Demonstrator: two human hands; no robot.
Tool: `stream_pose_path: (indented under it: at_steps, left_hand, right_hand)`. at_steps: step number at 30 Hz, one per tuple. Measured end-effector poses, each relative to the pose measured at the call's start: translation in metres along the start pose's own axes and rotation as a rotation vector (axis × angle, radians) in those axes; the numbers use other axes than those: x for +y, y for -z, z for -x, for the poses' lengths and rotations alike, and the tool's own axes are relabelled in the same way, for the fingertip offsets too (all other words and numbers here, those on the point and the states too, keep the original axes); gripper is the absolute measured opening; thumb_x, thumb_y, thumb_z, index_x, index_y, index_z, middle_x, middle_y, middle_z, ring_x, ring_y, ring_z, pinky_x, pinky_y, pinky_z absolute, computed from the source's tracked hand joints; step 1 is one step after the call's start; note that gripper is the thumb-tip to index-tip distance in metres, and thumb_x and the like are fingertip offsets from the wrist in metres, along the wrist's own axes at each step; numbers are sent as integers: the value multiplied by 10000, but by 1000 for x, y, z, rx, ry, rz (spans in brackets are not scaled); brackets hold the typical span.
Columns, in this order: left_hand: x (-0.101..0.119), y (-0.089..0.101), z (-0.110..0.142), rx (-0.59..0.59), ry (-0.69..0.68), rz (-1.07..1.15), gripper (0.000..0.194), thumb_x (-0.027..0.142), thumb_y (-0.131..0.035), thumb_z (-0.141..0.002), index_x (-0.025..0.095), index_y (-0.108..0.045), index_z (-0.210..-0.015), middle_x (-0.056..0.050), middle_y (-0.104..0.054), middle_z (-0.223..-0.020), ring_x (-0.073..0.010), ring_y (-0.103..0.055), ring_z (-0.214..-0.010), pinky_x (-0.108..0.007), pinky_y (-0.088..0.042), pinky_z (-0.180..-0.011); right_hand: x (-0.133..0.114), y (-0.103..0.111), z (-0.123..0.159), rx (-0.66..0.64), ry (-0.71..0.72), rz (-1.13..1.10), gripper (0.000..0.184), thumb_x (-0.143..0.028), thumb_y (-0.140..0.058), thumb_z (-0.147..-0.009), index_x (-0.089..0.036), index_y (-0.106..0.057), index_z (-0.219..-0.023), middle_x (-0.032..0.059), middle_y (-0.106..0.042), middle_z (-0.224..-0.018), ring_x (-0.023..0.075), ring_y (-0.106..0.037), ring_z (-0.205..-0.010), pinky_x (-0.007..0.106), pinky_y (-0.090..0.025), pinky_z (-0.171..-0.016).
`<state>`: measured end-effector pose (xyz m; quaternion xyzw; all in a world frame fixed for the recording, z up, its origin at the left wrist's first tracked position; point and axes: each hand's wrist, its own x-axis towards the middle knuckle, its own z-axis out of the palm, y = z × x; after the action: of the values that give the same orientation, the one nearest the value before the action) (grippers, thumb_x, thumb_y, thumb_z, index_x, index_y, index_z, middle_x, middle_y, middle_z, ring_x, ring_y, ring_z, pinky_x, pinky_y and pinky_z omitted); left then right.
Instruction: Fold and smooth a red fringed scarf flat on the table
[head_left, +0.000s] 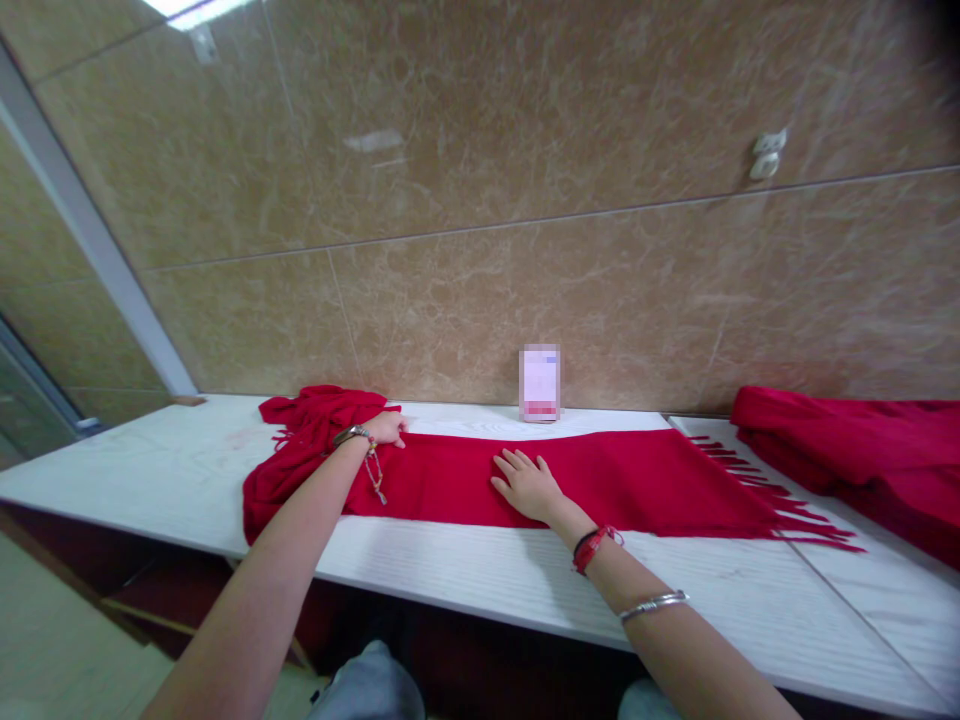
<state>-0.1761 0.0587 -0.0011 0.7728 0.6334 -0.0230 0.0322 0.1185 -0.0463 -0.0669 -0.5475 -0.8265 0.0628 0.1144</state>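
Observation:
A red scarf [600,478] with a fringe lies lengthwise along a white wood-grain counter [450,555]. Its right part is spread flat, with the fringe pointing right. The left part is bunched in loose folds. At the far edge, beside the bunched cloth, my left hand [385,428] has its fingers bent onto the scarf and appears to grip it. My right hand [529,485] rests palm down on the flat middle of the scarf, fingers spread.
More red folded cloth [847,445] lies at the counter's right end. A phone-like thing [540,383], blurred out, stands against the brown tiled wall [465,300]. Open dark shelves [169,590] are under the counter. A small white fixture [767,155] sits on the wall.

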Motion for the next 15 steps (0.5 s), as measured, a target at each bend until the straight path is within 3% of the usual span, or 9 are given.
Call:
stream_pose_path:
  at_steps: [5,10,15]
  left_hand:
    - [-5,-3,3,-12,5,-33,140,247,-569,-717,163,-622,-815,-4,-638,-846,-130,-573,-772,-162,-410,-645]
    - [-5,-8,11,20,66,-119,151,155,-576,-691,166,-627,-833,-35,-640,-860,-159,-583,-813,-207,-423,-702]
    - [31,-15,22,158,37,-191,357,42,-458,-750,191,-577,-1052,-103,-574,-1096,-219,-501,-1052,-349,-370,-884]
  right_hand:
    - [-1,2,1,-6,-1,0,503,-418,-275,-888,-199,-354,-1335,71,-296,-1420,226,-203,-1308,473,-139,-1034]
    - [0,1,0,-3,1,-1,507,-425,-277,-888,-199,-353,-1335,73,-295,-1420,231,-200,-1308,481,-137,-1031]
    - [1,0,-1,-13,1,1,509,-425,-275,-889,-193,-350,-1336,76,-289,-1423,233,-203,-1307,486,-139,-1028]
